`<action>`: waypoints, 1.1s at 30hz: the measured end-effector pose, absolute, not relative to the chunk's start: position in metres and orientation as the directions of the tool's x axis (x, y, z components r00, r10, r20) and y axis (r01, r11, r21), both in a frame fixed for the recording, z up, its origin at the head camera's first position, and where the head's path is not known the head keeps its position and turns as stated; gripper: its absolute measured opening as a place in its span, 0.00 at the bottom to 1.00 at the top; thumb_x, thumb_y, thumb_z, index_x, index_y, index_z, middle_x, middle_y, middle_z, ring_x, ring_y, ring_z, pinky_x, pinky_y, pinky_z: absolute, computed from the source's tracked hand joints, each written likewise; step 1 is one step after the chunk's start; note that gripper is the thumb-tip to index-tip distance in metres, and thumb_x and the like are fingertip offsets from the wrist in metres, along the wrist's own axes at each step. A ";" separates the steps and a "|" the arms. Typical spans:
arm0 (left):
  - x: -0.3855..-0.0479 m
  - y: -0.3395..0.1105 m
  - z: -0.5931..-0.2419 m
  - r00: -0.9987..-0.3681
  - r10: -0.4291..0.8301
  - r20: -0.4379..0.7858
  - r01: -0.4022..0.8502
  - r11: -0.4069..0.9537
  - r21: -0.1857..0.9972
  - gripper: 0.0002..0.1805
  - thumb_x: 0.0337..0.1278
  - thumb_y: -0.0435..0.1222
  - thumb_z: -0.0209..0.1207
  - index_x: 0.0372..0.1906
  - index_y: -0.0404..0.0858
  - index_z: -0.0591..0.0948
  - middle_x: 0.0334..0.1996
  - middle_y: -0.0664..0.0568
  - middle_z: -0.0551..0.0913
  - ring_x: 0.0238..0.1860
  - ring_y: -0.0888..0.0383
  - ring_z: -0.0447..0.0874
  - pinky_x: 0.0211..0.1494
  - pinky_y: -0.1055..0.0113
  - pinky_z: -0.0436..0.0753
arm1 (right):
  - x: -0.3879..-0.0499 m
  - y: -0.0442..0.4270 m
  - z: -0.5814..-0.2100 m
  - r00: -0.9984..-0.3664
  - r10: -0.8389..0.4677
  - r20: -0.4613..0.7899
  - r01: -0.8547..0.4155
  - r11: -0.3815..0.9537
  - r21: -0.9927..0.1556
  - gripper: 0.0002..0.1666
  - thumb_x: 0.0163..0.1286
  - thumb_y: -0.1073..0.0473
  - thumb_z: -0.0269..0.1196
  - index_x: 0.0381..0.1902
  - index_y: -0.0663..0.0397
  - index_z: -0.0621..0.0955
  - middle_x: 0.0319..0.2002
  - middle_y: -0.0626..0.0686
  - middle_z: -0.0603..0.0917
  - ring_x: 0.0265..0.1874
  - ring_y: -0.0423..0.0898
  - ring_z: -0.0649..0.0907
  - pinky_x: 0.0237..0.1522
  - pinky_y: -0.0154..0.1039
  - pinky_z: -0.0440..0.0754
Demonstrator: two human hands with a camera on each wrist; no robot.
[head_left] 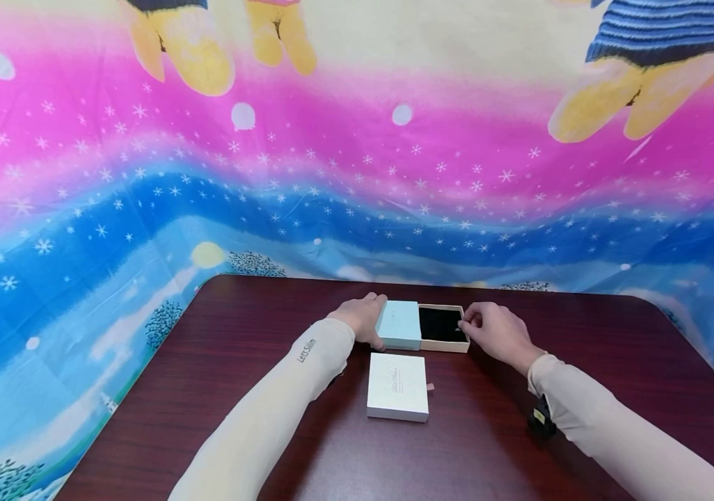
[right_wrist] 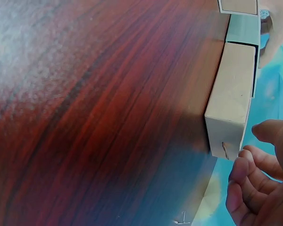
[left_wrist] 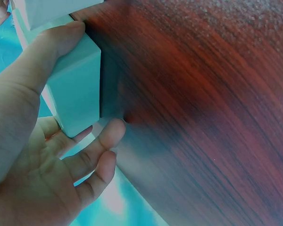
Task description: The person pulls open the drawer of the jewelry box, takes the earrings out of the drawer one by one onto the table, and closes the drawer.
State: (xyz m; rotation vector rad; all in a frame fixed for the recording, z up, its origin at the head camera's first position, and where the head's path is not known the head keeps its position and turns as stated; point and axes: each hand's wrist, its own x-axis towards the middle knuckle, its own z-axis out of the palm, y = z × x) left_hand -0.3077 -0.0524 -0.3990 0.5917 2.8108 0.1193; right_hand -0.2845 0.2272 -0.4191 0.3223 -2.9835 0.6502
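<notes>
A light blue box sleeve lies on the table, and its cream drawer is slid out to the right, baring a black lining. My left hand grips the sleeve's left end; in the left wrist view the thumb lies along its side and other fingers reach round the far side. At the drawer's right end is my right hand, its fingertips by the end wall. In the right wrist view a short pull tab hangs free there, and a gap separates thumb and forefinger.
Just in front of the blue box lies a white box with faint print and a small pink tab on its right side. The dark wooden table ends at a patterned curtain behind.
</notes>
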 end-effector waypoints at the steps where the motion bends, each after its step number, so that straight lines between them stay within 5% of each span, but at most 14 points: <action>1: -0.308 -0.052 -0.399 -0.882 0.406 -0.241 0.384 0.913 0.134 0.54 0.53 0.52 0.72 0.80 0.43 0.55 0.75 0.49 0.65 0.63 0.52 0.77 0.65 0.60 0.78 | -0.284 0.227 -0.419 -0.975 -0.192 0.113 -0.222 0.886 -0.407 0.08 0.70 0.53 0.65 0.38 0.50 0.85 0.23 0.45 0.82 0.20 0.41 0.75 0.23 0.40 0.69; 15: -0.305 -0.053 -0.396 -0.879 0.405 -0.251 0.382 0.914 0.138 0.55 0.53 0.52 0.72 0.80 0.43 0.55 0.76 0.49 0.63 0.60 0.52 0.79 0.64 0.60 0.78 | -0.286 0.224 -0.415 -0.957 -0.286 0.054 -0.285 0.882 -0.375 0.13 0.69 0.55 0.66 0.46 0.57 0.86 0.24 0.45 0.82 0.20 0.41 0.75 0.24 0.39 0.70; 33: -0.308 -0.053 -0.400 -0.878 0.407 -0.251 0.385 0.913 0.134 0.55 0.53 0.52 0.72 0.80 0.43 0.55 0.76 0.50 0.64 0.62 0.52 0.78 0.65 0.59 0.78 | -0.289 0.216 -0.409 -0.956 -0.291 0.043 -0.290 0.907 -0.306 0.15 0.67 0.55 0.68 0.46 0.59 0.87 0.28 0.47 0.85 0.23 0.41 0.78 0.27 0.41 0.76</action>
